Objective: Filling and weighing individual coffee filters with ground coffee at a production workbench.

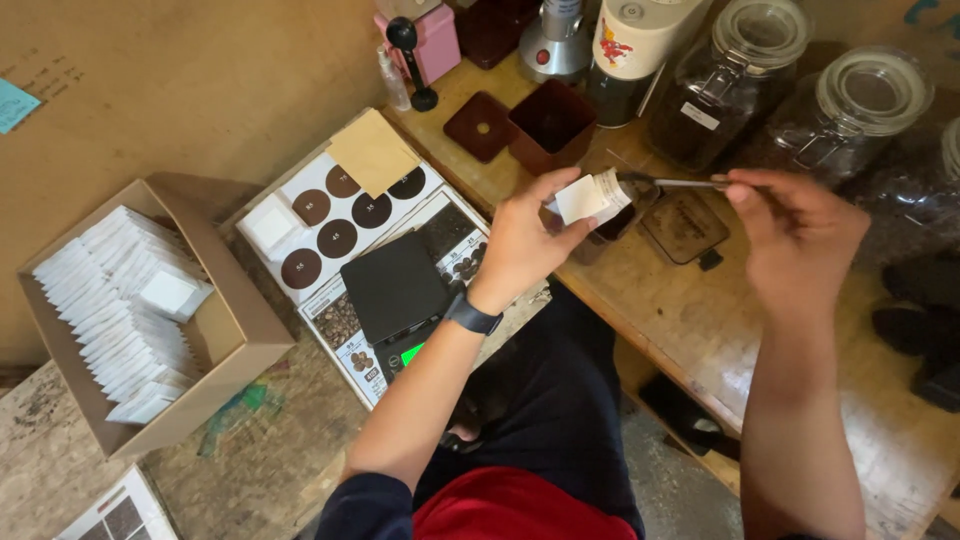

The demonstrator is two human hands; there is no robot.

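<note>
Pinched between thumb and fingers of the left hand (520,240) is a small white paper pouch (592,197), held just over the wooden table (690,320); the right hand (795,235) grips a thin metal spoon (680,183), its tip at the pouch mouth. Left of the pouch sit a black scale (395,287) and a cardboard box (235,330) of white pouches

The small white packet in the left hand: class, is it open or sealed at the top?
Open. The small white packet has its mouth spread apart, and the spoon held by the right hand reaches into it.
</note>
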